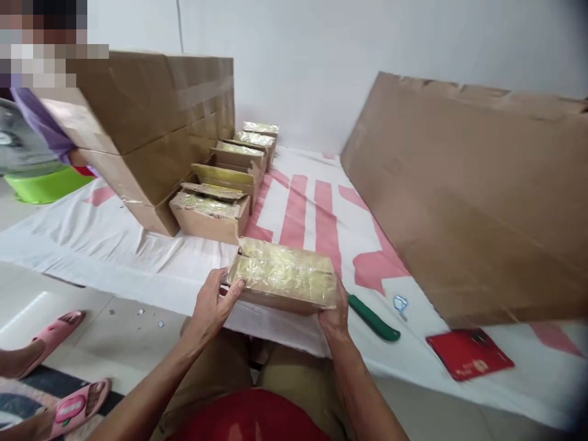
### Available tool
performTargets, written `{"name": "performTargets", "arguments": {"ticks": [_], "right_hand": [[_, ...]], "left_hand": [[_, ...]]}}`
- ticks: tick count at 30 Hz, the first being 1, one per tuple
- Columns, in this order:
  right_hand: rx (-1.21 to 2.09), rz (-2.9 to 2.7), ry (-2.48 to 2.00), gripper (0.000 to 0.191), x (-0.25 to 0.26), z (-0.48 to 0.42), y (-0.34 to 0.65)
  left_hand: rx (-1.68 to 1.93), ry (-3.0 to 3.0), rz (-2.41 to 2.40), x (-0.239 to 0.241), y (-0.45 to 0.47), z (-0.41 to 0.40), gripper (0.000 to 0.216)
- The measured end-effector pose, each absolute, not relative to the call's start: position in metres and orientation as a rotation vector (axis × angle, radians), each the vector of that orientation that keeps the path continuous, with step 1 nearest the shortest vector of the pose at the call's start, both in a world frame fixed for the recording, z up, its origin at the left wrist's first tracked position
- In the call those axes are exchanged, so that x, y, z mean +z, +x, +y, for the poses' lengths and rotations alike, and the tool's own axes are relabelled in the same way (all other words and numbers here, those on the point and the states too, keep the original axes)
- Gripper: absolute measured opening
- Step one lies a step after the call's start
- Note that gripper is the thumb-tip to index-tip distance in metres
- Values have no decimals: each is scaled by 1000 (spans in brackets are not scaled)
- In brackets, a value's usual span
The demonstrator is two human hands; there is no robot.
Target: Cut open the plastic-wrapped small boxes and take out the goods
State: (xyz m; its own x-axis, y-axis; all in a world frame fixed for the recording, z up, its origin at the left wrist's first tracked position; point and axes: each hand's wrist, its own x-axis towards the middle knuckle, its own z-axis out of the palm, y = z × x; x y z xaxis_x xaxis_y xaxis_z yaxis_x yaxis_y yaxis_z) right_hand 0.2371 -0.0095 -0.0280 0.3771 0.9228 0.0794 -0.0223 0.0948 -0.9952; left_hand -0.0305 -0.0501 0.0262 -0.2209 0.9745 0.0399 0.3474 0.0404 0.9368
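Observation:
Between my two hands is a small cardboard box (285, 300), its top covered with shiny clear tape over yellowish material. My left hand (215, 300) grips its left end, thumb on the near upper edge. At the opposite end, my right hand (336, 309) is wrapped round the corner, most of its fingers hidden behind and below. The box is at the near edge of the cloth-covered table. Just right of my right hand lies a dark green handle-shaped tool (374, 318); its far end is out of sight.
A row of similar small boxes (211, 214) runs back beside stacked large cartons (138, 122). A big cardboard panel or carton (468, 202) leans at right. A red phone (469, 354) lies on the white and pink cloth (298, 214). Another person's sandalled feet (76, 407) are at lower left.

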Motion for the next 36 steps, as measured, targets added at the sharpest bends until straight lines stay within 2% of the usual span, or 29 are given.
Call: {"name": "performTargets", "arguments": {"ticks": [6, 10, 14, 19, 25, 31, 36], "right_hand": [[832, -1140, -1344, 49, -22, -21, 290], [491, -1556, -1576, 38, -32, -44, 350], [115, -1846, -1863, 38, -52, -62, 385], [-63, -1978, -1976, 39, -64, -63, 384], [59, -1737, -1825, 40, -46, -66, 408], [308, -1339, -1766, 52, 53, -70, 395], [722, -1707, -1533, 46, 124, -50, 337]], "left_hand": [[1187, 1395, 1632, 20, -15, -53, 57], [1365, 1497, 1639, 22, -27, -54, 52], [1541, 1753, 1542, 35, -23, -39, 38], [1530, 1844, 1434, 43, -7, -3, 31], [1391, 1698, 1423, 22, -6, 8, 35], [1422, 1617, 1340, 11, -1, 5, 41], [1438, 1566, 1319, 5, 2, 7, 48]]}}
